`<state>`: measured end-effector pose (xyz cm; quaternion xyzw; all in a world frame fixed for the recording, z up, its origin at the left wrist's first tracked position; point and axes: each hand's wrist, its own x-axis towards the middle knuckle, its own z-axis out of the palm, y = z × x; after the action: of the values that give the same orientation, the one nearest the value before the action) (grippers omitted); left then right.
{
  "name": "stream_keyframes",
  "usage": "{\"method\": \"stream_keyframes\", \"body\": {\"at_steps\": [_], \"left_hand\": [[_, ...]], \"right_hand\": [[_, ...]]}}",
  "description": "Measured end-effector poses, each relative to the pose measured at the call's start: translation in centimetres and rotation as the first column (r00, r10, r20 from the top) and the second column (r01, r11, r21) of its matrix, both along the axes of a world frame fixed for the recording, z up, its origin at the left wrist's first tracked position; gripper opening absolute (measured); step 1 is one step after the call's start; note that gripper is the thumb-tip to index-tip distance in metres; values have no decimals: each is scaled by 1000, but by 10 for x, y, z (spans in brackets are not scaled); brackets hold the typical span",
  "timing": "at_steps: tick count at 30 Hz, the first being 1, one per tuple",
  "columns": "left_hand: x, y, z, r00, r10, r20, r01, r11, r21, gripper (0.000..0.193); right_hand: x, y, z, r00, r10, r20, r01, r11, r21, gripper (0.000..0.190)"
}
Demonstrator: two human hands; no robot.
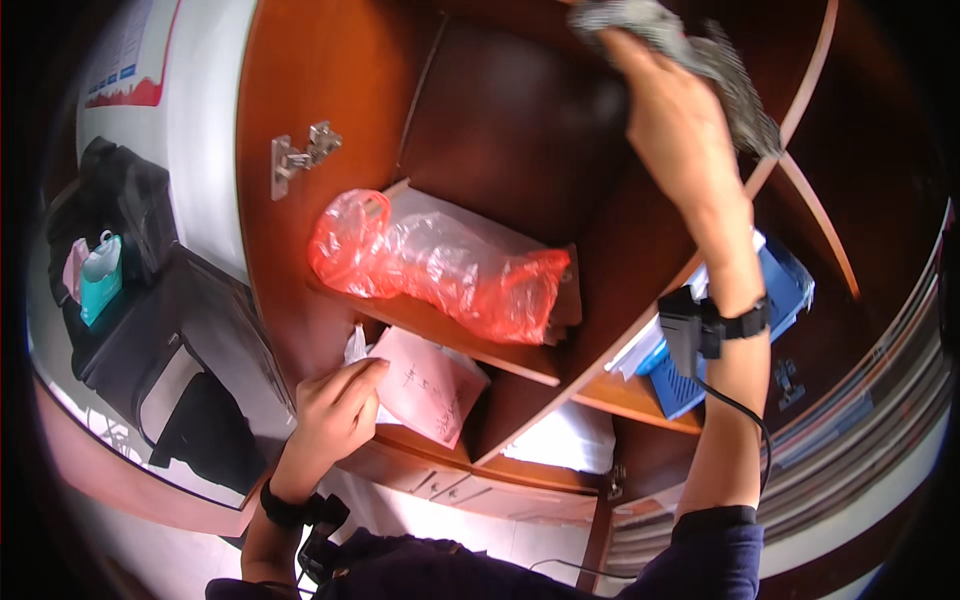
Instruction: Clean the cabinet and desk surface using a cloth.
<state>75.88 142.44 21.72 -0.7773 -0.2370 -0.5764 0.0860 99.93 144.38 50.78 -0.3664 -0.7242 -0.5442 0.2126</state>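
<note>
My right hand is raised at the upper right and grips a rumpled grey cloth, blurred, against the upper part of an open wooden cabinet. My left hand is lower, its fingers curled beside a pink paper with handwriting that juts from the lower shelf. Its fingertips overlap the paper's edge; whether they pinch it I cannot tell. On the shelf above lies a crumpled red and clear plastic bag, on top of flat boards or folders.
A cabinet door with a metal hinge stands open at left. Blue folders or boxes fill the right compartment. White sheets lie below. A black chair and a teal tissue pack are at far left. A cable hangs from my right wrist.
</note>
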Motion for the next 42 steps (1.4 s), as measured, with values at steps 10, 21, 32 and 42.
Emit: {"method": "stream_keyframes", "body": {"at_steps": [10,21,32,42], "left_hand": [[96,14,3,912,-379,-159,389,920,43,26],[184,19,42,837,-541,83,544,839,-17,28],[296,26,18,743,-636,210,657,752,-46,57],[298,21,18,780,-594,196,613,789,-51,58]], "right_hand": [[79,-59,-130,979,-162,-126,151,984,-96,41],[94,-63,-391,874,3,-485,-288,808,-514,46],[71,-163,-583,-194,-441,-876,-572,777,-264,57],[71,-117,-586,-947,-310,88,-114,576,809,28]]}}
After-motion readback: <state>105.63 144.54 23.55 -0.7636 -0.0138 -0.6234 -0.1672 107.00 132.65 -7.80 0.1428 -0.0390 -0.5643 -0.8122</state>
